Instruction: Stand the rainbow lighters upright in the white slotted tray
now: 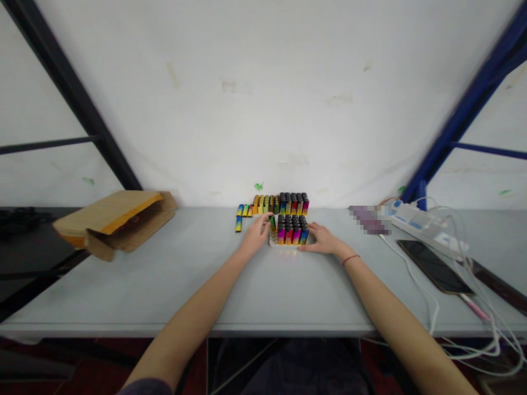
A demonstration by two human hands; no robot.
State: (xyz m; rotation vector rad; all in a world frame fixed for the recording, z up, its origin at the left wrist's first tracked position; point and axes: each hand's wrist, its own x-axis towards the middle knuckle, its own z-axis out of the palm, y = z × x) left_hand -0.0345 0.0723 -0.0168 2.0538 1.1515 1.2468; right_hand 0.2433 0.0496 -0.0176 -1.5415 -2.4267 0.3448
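My left hand (257, 236) is closed in a pinch on a dark, green-tinted lighter (272, 221) at the left side of a pale tray (284, 246). Upright lighters (293, 233) with black tops and pink, red and blue bodies fill the tray's right part, while its left column shows bare slots. From the right, my right hand (323, 240) grips the tray, thumb at its front corner and fingers along its side. Behind stand a block of black-topped lighters (293, 204) and a block of yellow-green ones (265, 204). A few loose lighters (239, 223) lie to the left.
An opened cardboard box (119, 219) lies at the left of the grey table (164, 296). To the right are a phone (434, 266), a power strip (428, 227), white cables (411, 269) and a pixelated purple item (368, 219). A white wall closes off the back.
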